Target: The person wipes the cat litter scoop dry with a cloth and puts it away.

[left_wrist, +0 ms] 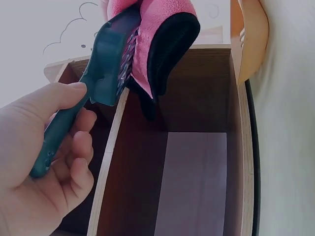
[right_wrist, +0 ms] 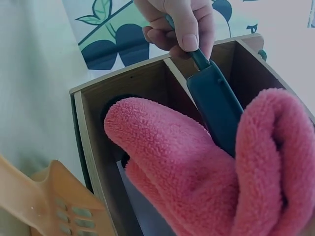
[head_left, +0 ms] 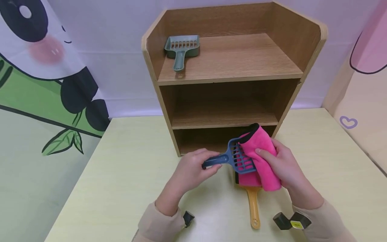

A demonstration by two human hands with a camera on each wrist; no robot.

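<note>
My left hand grips the handle of a blue slotted litter scoop, raised over the table in front of the shelf. Its slotted head points right, into a pink cloth with black edging. My right hand holds that cloth, thumb on top, wrapped against the scoop's far end. In the right wrist view the cloth covers the lower part of the scoop. Below the cloth lies a yellow-orange scoop on the table, its head mostly hidden in the head view.
A wooden three-level shelf stands at the back of the table. On its top level, at the left, sits a grey-green scoop. Printed cloth with cartoon figures hangs behind and to the left.
</note>
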